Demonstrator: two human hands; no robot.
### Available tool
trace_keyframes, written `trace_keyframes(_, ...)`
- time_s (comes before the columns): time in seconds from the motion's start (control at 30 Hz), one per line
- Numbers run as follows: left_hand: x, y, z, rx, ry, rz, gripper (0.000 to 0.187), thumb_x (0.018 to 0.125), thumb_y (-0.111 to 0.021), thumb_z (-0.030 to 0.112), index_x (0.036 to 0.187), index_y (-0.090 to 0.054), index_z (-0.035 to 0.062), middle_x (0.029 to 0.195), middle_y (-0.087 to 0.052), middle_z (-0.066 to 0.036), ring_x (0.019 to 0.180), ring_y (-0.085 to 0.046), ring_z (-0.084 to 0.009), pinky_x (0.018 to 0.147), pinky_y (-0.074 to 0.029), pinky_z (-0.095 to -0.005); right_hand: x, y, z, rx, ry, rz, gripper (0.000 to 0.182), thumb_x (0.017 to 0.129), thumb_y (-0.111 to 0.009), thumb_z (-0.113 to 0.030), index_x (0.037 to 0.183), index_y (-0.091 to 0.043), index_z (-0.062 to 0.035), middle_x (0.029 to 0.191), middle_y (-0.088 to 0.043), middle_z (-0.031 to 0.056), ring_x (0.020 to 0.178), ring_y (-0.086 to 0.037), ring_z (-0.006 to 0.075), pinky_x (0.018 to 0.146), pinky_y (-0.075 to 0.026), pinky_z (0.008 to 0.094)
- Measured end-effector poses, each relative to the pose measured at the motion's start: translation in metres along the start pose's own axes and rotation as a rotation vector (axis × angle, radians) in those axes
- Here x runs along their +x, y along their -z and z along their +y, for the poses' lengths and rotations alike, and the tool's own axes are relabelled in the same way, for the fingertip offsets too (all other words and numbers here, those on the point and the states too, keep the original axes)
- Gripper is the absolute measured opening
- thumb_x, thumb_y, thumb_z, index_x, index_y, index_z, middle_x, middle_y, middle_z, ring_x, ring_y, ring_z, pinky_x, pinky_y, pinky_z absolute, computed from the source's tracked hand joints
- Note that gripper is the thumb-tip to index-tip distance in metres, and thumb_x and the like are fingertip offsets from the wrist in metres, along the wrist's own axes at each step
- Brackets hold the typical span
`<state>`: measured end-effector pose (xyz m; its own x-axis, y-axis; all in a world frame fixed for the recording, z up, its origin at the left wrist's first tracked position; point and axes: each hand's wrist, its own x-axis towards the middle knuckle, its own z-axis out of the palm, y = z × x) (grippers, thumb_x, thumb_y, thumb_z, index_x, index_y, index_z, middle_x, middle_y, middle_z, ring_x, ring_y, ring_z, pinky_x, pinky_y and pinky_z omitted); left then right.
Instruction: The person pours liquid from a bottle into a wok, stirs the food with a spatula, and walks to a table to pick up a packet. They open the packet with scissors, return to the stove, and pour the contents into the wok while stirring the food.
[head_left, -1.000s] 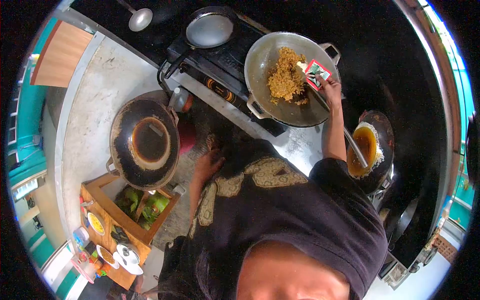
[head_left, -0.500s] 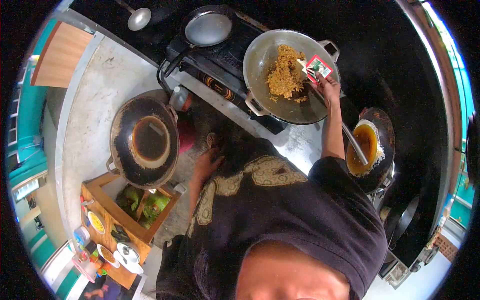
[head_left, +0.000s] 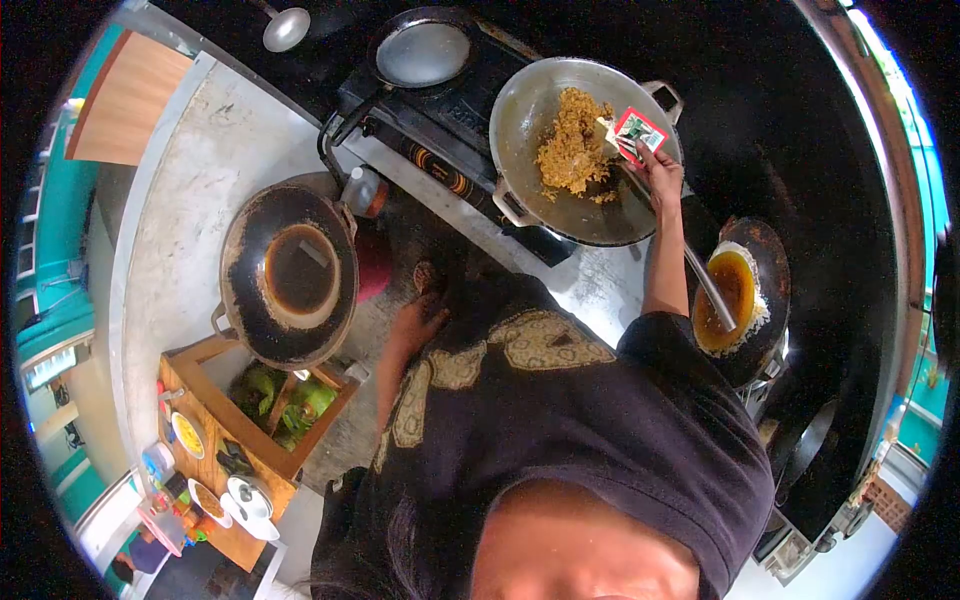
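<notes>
Pinched in right hand (head_left: 660, 168): red sachet (head_left: 638, 131) over wok (head_left: 560, 200) of fried rice (head_left: 573, 145); left hand (head_left: 418, 325) loose, empty, low; adjacent: blackened wok (head_left: 288, 275), oil pan (head_left: 738, 290) with ladle (head_left: 706, 285), small pan (head_left: 422, 52)

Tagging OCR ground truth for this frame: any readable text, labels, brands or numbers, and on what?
None legible.
Red and white sachet in the right hand, over the wok: printed, too small and blurred to read.
Stove front: orange markings, not readable.
Jars on the wooden rack: labels too small.
</notes>
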<state>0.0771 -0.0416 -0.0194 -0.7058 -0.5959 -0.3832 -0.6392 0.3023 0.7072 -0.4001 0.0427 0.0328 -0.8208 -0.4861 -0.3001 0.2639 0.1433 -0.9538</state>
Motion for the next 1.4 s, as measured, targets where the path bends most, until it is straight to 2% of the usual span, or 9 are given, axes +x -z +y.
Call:
trace_keyframes(0.23,-0.005,-0.001,0.006,0.051,0.07,-0.02,0.045,0.077,-0.059,0.035,0.108,-0.055,0.0031,0.098,-0.059,-0.019,0.092,-0.057,-0.0333,0.08,-0.044,-0.0386,0.002,0.002,0.003,0.024,0.069,0.01,0.018,0.079,-0.063,-0.01,0.091,-0.062,0.0037,0.083,-0.063,0.0058,0.067,-0.06,0.0116,0.058,-0.054,0.0258)
trace_keyframes(0.53,-0.009,-0.004,0.002,-0.022,-0.04,0.033,0.042,0.077,-0.059,0.033,0.105,-0.056,0.0019,0.097,-0.059,-0.02,0.091,-0.056,-0.0341,0.079,-0.044,-0.0378,-0.001,0.001,0.003,0.047,0.097,0.028,0.019,0.078,-0.064,-0.011,0.09,-0.062,0.0037,0.081,-0.063,0.0061,0.064,-0.059,0.0111,0.055,-0.053,0.0246)
trace_keyframes(0.83,-0.016,-0.004,0.014,-0.027,-0.005,0.021,0.041,0.078,-0.058,0.032,0.105,-0.056,0.0011,0.096,-0.059,-0.021,0.089,-0.057,-0.0342,0.077,-0.044,-0.0386,0.005,-0.003,0.003,0.01,0.083,0.038,0.02,0.078,-0.065,-0.013,0.09,-0.062,0.0027,0.08,-0.062,0.0046,0.062,-0.058,0.0104,0.054,-0.052,0.0237)
trace_keyframes(0.93,-0.018,-0.004,0.022,0.029,0.061,0.015,0.041,0.078,-0.058,0.031,0.106,-0.056,0.0013,0.094,-0.059,-0.021,0.088,-0.057,-0.0343,0.076,-0.044,-0.0393,0.009,-0.007,0.002,0.024,0.085,0.025,0.02,0.078,-0.064,-0.013,0.09,-0.062,0.0027,0.081,-0.062,0.005,0.064,-0.059,0.0109,0.055,-0.053,0.0239)
trace_keyframes(1.0,-0.019,-0.011,0.012,0.021,0.016,0.034,0.041,0.078,-0.058,0.032,0.106,-0.056,0.0017,0.094,-0.059,-0.021,0.088,-0.057,-0.0346,0.076,-0.044,-0.0395,0.013,-0.009,0.004,0.007,0.09,0.028,0.02,0.078,-0.064,-0.013,0.091,-0.062,0.003,0.082,-0.062,0.0058,0.066,-0.06,0.0116,0.056,-0.053,0.0243)
trace_keyframes(1.1,-0.021,-0.015,0.013,0.037,0.037,0.023,0.04,0.079,-0.058,0.032,0.105,-0.056,0.0021,0.095,-0.059,-0.021,0.087,-0.057,-0.035,0.075,-0.044,-0.0398,0.028,-0.002,0.018,-0.076,0.191,0.018,0.02,0.078,-0.064,-0.012,0.092,-0.062,0.0028,0.084,-0.063,0.0069,0.068,-0.06,0.0122,0.057,-0.054,0.0252)
trace_keyframes(1.23,-0.026,-0.01,0.035,0.016,0.136,0.033,0.039,0.079,-0.058,0.033,0.104,-0.056,0.003,0.095,-0.058,-0.021,0.088,-0.057,-0.0355,0.076,-0.044,-0.0404,0.021,0.0,0.014,0.05,0.148,-0.004,0.02,0.078,-0.064,-0.011,0.093,-0.062,0.0027,0.085,-0.063,0.0072,0.069,-0.061,0.0125,0.057,-0.054,0.0261)
trace_keyframes(1.4,-0.028,-0.023,0.021,0.018,0.101,0.017,0.04,0.078,-0.058,0.034,0.105,-0.056,0.0036,0.095,-0.058,-0.021,0.088,-0.056,-0.0358,0.077,-0.043,-0.0405,0.024,0.006,0.021,0.111,0.115,0.0,0.019,0.078,-0.063,-0.011,0.092,-0.062,0.0021,0.084,-0.063,0.0067,0.069,-0.061,0.0125,0.057,-0.055,0.0263)
